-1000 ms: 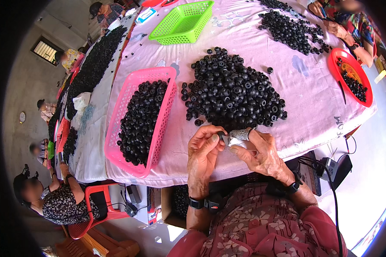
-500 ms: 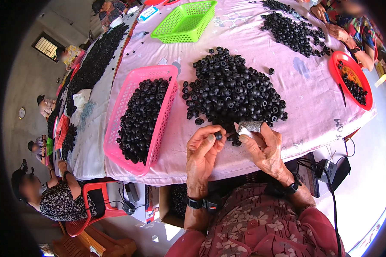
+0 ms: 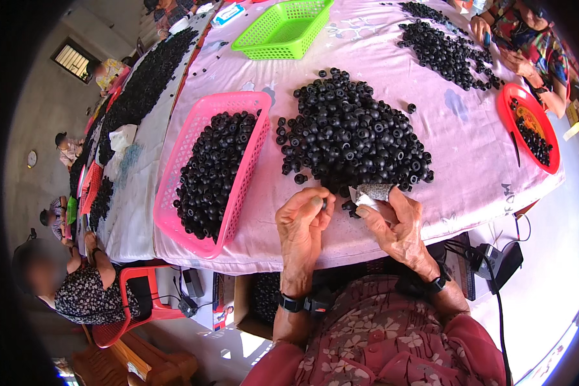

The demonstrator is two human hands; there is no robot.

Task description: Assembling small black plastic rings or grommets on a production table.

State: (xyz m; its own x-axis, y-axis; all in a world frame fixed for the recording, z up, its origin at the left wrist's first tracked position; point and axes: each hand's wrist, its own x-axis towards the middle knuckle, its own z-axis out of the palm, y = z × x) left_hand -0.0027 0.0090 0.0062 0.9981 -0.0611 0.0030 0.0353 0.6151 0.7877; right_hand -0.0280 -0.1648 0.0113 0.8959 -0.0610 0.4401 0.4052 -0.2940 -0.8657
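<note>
Between the fingertips of my left hand (image 3: 300,222) is a small black ring-shaped piece (image 3: 325,204), mostly hidden by the fingers. My right hand (image 3: 397,225) is closed around a short tool wrapped in white with a speckled grey part (image 3: 374,191). A pale pointed tip, which looks like a blade, sticks out of it toward my left hand. Just beyond both hands lies a large pile of black ring-shaped pieces (image 3: 357,132) on the pink cloth. To the left, a pink basket (image 3: 258,138) holds many more of them.
A green basket (image 3: 289,29) stands at the far side. On the right is a red tray (image 3: 505,109) with black pieces, near another pile (image 3: 441,55) and a co-worker's hands (image 3: 518,62). Other people sit along the left table. A black cable (image 3: 500,321) hangs at my right.
My left hand has turned the black piece, so less of it shows, and its fingers have closed more around it. My right hand keeps the tool in nearly the same place.
</note>
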